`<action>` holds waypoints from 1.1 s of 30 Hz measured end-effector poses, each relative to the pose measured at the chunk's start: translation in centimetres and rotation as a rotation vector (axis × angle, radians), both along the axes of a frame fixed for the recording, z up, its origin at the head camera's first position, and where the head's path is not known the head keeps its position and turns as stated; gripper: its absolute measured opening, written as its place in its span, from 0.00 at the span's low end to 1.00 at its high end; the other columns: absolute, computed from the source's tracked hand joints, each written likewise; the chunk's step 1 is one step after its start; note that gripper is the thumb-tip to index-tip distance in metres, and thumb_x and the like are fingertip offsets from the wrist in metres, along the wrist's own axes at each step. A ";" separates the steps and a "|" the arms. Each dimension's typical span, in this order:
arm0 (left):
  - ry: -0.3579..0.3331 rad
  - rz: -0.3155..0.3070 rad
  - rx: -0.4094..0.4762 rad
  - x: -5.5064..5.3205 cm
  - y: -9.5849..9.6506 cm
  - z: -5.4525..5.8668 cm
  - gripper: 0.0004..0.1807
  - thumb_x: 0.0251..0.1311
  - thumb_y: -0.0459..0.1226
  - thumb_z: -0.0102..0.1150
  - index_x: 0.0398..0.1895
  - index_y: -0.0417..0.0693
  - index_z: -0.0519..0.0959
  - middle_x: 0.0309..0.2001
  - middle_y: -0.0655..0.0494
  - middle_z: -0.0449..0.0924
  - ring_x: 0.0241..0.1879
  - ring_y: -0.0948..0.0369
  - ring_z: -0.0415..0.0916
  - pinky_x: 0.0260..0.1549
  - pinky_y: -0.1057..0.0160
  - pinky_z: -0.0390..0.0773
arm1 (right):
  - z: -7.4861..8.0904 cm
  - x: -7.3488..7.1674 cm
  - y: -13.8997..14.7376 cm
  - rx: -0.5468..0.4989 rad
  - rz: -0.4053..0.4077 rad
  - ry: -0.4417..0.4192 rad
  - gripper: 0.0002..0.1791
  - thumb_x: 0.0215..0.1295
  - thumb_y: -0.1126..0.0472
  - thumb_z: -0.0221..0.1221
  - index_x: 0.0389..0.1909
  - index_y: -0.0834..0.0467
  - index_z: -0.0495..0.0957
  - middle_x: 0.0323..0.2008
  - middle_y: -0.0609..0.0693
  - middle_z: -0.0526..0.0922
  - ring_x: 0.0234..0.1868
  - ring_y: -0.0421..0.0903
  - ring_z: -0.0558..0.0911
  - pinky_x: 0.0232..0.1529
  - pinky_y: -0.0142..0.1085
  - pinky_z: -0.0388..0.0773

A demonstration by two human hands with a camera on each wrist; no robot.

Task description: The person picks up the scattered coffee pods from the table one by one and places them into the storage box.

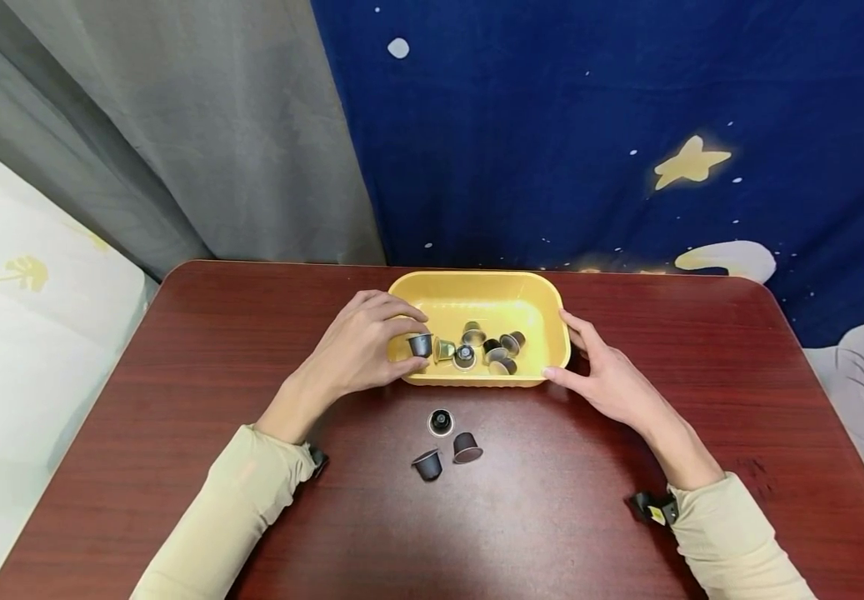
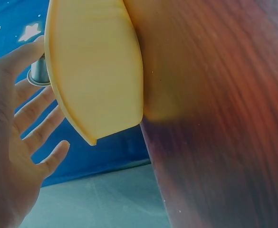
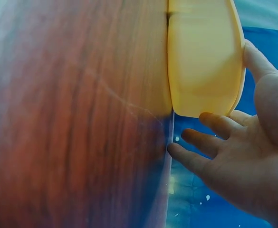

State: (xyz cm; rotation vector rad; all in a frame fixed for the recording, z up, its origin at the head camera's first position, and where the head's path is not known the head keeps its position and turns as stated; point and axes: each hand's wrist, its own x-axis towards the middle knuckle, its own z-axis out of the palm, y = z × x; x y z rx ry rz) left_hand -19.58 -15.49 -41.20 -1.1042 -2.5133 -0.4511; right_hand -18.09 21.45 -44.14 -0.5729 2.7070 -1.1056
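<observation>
The yellow tub [image 1: 476, 292] sits on the counter [image 1: 574, 500], with several pods in it: a gold pod [image 1: 444, 350] toward the left, and dark and silvery ones grouped around the middle, some partly overlapping. The left hand [image 1: 362, 343] has thumb and finger clamped on a dark pod [image 1: 420, 346] over the tub's left end, its other fingers spread. The right hand [image 1: 611, 379] touches the tub's right end, thumb at the near corner, fingers apart and fairly straight. Three dark pods [image 1: 466, 448] rest outside, on the counter's near side.
</observation>
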 end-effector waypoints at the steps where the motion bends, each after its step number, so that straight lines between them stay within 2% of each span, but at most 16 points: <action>1: -0.003 0.001 -0.003 -0.1 0.0 0.0 0.20 0.50 0.53 0.73 0.41 0.52 0.88 0.47 0.59 0.84 0.54 0.56 0.76 0.59 0.53 0.66 | 0.0 0.0 0.0 0.000 0.001 0.000 0.49 0.66 0.47 0.65 0.79 0.51 0.47 0.72 0.59 0.64 0.72 0.55 0.65 0.66 0.56 0.61; 13: -0.023 0.010 -0.016 -1.3 0.3 -0.3 0.20 0.51 0.54 0.73 0.42 0.53 0.89 0.48 0.58 0.84 0.55 0.55 0.76 0.60 0.52 0.65 | 0.1 -0.1 0.0 -0.006 0.019 0.008 0.49 0.65 0.48 0.65 0.79 0.52 0.47 0.72 0.58 0.65 0.72 0.53 0.65 0.66 0.54 0.62; 21: -0.024 0.024 -0.022 -1.8 0.4 -0.7 0.18 0.50 0.51 0.73 0.42 0.54 0.89 0.48 0.59 0.84 0.55 0.55 0.76 0.59 0.53 0.65 | 0.1 0.0 0.0 -0.011 0.010 -0.007 0.48 0.66 0.47 0.65 0.79 0.51 0.47 0.72 0.58 0.64 0.72 0.53 0.65 0.66 0.54 0.61; 28: -0.031 0.032 -0.058 -2.2 0.9 -0.3 0.19 0.52 0.52 0.72 0.43 0.53 0.88 0.50 0.57 0.84 0.55 0.56 0.75 0.57 0.52 0.67 | 0.0 -0.1 0.0 -0.005 0.010 -0.012 0.48 0.66 0.47 0.64 0.79 0.51 0.46 0.72 0.59 0.64 0.72 0.54 0.64 0.66 0.55 0.61; 33: -0.039 0.041 -0.056 -2.4 0.9 -0.5 0.19 0.52 0.52 0.72 0.44 0.52 0.88 0.51 0.57 0.83 0.57 0.56 0.75 0.59 0.53 0.67 | -0.2 -0.1 0.0 -0.016 0.016 -0.021 0.48 0.66 0.48 0.64 0.78 0.53 0.46 0.73 0.60 0.63 0.72 0.55 0.64 0.67 0.55 0.61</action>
